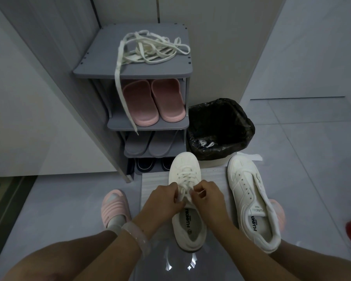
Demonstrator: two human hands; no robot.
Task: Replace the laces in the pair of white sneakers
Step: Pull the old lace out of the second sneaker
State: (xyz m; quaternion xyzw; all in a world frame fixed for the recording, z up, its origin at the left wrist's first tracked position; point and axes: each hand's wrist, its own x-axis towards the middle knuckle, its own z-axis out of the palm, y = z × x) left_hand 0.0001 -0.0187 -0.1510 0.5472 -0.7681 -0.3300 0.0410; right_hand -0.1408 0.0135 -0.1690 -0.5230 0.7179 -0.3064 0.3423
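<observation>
floor space: grey tile floor (304,126) open to the right and at lower left; closed off on the left by a cabinet wall, ahead by a grey shoe rack (150,124) with a black-lined bin (221,128) just beside it.
left hand (164,199): fingers curled, pinching a lace end at the top eyelets of the laced sneaker (187,199); forearm comes in from lower left, pale bracelet (136,238) at the wrist.
right hand (206,196): fingers curled, pinching the other lace end, close to the left hand.
laced sneaker: on a pale mat (215,175), toe pointing away toward the rack, long axis near vertical in view.
unlaced sneaker (251,201): just right, toe away, heel angled to the right.
loose laces (150,49): heaped on the rack top, one end hanging over the front edge.
</observation>
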